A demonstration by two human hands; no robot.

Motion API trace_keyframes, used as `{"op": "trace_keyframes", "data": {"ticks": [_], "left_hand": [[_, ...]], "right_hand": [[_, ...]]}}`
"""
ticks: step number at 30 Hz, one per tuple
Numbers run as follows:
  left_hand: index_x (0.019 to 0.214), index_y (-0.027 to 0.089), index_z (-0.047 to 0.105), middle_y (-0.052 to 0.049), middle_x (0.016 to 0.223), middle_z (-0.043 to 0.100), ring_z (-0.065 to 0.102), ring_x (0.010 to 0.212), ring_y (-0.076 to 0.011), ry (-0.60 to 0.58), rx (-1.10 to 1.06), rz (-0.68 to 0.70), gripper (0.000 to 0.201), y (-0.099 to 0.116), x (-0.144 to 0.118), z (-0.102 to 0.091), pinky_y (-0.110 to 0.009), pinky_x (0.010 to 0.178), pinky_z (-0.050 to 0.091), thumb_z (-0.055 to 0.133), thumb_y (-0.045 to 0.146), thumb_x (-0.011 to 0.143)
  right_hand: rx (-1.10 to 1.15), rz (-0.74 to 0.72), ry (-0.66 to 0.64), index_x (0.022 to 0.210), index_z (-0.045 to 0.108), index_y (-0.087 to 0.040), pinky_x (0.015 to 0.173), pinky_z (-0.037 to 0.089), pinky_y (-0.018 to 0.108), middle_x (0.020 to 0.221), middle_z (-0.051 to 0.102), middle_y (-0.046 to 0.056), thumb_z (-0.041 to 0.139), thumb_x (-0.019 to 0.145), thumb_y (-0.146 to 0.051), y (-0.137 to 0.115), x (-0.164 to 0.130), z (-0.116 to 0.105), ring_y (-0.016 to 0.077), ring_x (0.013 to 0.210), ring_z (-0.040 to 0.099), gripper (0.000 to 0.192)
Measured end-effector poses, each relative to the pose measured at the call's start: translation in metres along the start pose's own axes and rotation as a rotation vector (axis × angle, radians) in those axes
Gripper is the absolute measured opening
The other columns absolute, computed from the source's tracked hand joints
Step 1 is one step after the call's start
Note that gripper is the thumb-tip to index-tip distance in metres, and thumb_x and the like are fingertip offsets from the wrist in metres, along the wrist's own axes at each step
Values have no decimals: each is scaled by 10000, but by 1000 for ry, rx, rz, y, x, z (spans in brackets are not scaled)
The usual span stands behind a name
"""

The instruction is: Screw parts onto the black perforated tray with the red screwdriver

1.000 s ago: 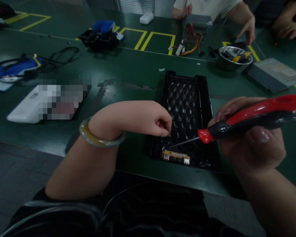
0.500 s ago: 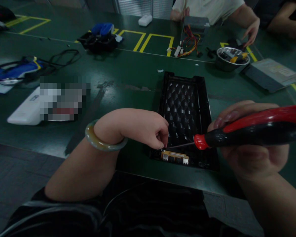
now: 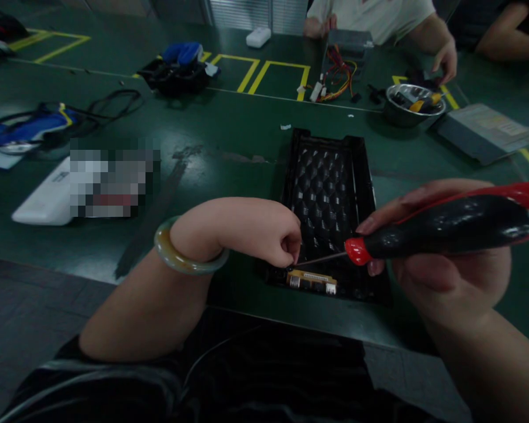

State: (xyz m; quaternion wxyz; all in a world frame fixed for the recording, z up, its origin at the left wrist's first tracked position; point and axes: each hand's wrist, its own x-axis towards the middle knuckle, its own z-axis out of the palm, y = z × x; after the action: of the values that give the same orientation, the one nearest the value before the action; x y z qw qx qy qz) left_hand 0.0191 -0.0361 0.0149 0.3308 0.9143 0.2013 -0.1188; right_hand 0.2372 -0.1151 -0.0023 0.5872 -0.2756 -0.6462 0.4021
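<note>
My right hand (image 3: 458, 264) is wrapped round the red and black handle of a screwdriver (image 3: 432, 232), whose thin shaft points left. The shaft's tip ends at the pinched thumb and finger of my left hand (image 3: 268, 232); whatever they hold is too small or hidden to make out. Below both hands lies a black plastic casing (image 3: 365, 176) with a quilted-looking inside. A small yellowish circuit board (image 3: 312, 277) with metal ports sits along the casing's near end, just below the screwdriver tip and my left fingertips.
A white device (image 3: 48, 191) lies at the left beside a blurred-out patch. Blue-handled tools (image 3: 183, 53) rest in a black holder farther back. At the right stand a metal bowl (image 3: 408, 117) and a grey metal box (image 3: 489, 132). Across the table a person's hand (image 3: 446, 61) is near the bowl.
The screwdriver handle has rolled in my right hand, showing more black, and my right fingers have shifted towards its collar. My left hand stays almost where it was.
</note>
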Motion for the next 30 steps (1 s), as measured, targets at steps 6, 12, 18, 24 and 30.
{"op": "trace_keyframes", "data": {"ticks": [6,12,18,24,30], "left_hand": [[941,203,771,-2,904,749,640,738,-110,-5,-1,4,215,-1,2,1,-199,683,444,595,176,821],[933,209,770,0,899,747,638,743,-113,-6,-3,5,217,-2,1,1,-203,698,448,587,177,820],[907,203,773,-3,873,742,627,713,-110,-4,-8,10,202,0,-1,1,-205,674,435,582,193,843],[921,200,773,1,872,742,626,718,-102,-16,-17,-8,207,2,0,-1,-193,677,431,580,197,845],[945,187,753,18,830,740,616,695,-106,-15,-84,-52,193,3,-2,-2,-190,657,437,609,190,817]], "right_hand": [[-56,92,-86,1286,557,-252,456,544,276,1012,692,66,710,874,-304,-4,1,-7,182,650,654,443],[-223,6,-46,1236,609,-296,490,577,324,964,680,32,783,782,-218,-5,1,-8,191,632,632,492],[-246,-150,-44,987,678,-284,655,614,406,950,658,20,857,727,-230,0,4,-8,247,815,662,320],[-136,60,-219,1264,568,-302,560,615,335,1007,702,44,796,805,-253,-11,7,-10,229,752,699,515],[-307,170,-345,1211,596,-332,630,643,310,1093,681,2,764,800,-154,-41,22,0,222,865,699,478]]}}
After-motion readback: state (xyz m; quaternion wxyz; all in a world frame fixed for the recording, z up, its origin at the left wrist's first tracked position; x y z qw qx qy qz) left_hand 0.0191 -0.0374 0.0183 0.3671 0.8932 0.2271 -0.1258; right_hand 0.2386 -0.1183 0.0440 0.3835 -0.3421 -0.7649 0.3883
